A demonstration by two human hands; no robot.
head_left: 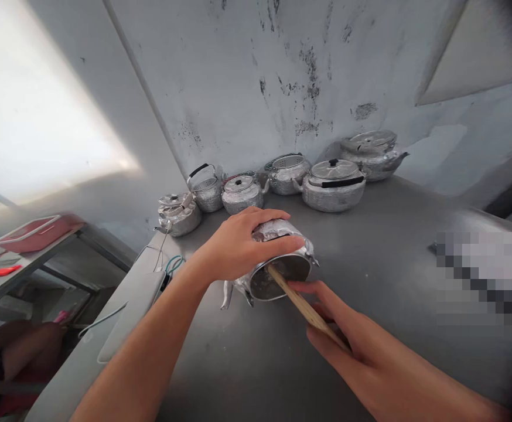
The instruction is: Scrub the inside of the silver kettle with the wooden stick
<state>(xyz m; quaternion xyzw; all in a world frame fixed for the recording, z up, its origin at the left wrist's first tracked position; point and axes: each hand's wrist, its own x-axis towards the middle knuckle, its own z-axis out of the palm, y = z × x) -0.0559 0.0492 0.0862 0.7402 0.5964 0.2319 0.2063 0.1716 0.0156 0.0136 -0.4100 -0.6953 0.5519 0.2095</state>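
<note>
My left hand (238, 246) grips a small aluminium kettle (277, 264) from above, tipped on its side on the metal table (370, 293) with its open mouth facing me. Its spout (227, 296) points down at the left. My right hand (339, 328) holds a wooden stick (300, 305), and the stick's tip reaches into the kettle's opening. No lid is on this kettle.
Several more aluminium kettles (333, 184) stand in a row along the stained back wall, most with lids. A wire (168, 264) lies at the table's left edge. A lower table with a red tray (36, 231) is at far left. A blurred patch covers the right side.
</note>
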